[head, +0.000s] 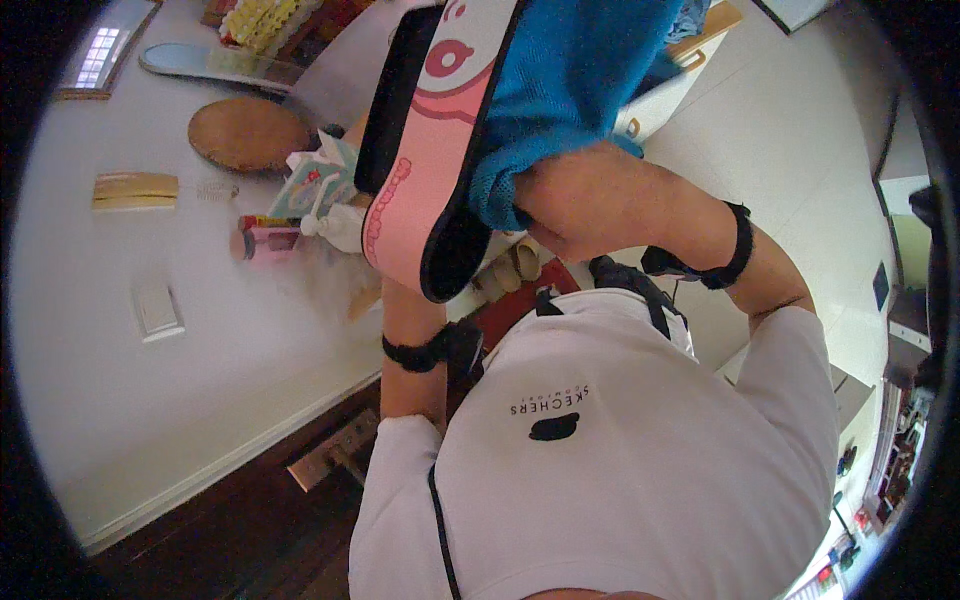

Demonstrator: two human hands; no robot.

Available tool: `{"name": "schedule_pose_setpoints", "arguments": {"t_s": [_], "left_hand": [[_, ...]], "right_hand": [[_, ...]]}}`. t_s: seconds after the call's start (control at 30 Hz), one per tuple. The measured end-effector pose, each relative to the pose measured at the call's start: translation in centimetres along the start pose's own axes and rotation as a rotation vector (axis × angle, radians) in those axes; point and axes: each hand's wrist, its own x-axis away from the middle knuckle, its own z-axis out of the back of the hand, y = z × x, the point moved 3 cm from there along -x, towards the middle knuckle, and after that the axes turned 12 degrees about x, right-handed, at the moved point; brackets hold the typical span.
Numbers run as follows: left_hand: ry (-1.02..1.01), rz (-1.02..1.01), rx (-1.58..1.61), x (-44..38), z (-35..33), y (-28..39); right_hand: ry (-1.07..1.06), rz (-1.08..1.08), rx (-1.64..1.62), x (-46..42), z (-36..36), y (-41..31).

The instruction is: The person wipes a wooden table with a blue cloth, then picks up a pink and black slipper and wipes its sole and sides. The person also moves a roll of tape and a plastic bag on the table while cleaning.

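Observation:
A long pink case [435, 127] with a rounded end, a black side and cartoon printing slants across the upper middle, close to the camera. My left forearm, with a black strap, runs up to its lower end; the left hand itself is hidden behind the case. To the right of the case hangs a bunched blue knitted cloth [555, 97]. My right hand [585, 199] grips the cloth's lower part, its fingers mostly covered by the fabric. The cloth touches or overlaps the case's right edge; which one cannot be told.
On the left, a white surface carries an oval brown board [247, 133], a yellowish comb-like item [135, 191], a pink container [270, 244], and a white plate like a switch [157, 311]. Beige tubes [517, 266] stand below the case. A white cabinet [660, 97] with handles is behind the cloth.

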Motion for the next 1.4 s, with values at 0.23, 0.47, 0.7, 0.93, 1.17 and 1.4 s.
{"name": "schedule_pose_setpoints", "arguments": {"t_s": [0.23, 0.47, 0.7, 0.93, 1.17, 1.4], "left_hand": [[-0.092, 0.164, 0.247, 2.7, 2.6, -2.0], [-0.165, -0.179, -0.503, 1.4, 2.0, 2.6], [-0.064, 0.014, 0.079, 5.2, 5.2, 1.2], [-0.045, 0.321, 0.381, 5.2, 3.3, 2.4], [0.072, 0.420, 0.725, 5.0, 2.0, -0.6], [0.191, 0.158, 0.521, 3.1, 2.3, 0.8]], "right_hand": [[-0.198, -0.254, 0.167, -0.1, -1.0, 6.4], [-0.176, -0.015, -0.081, 0.0, -5.8, 1.2], [-0.271, -0.322, -0.066, -1.9, -3.9, 6.0], [0.784, -0.256, -2.436, -1.4, -5.5, 7.3], [0.493, -0.253, -1.942, -1.8, -3.3, 2.5], [0.123, -0.045, -1.025, -2.8, -1.0, -0.8]]}}
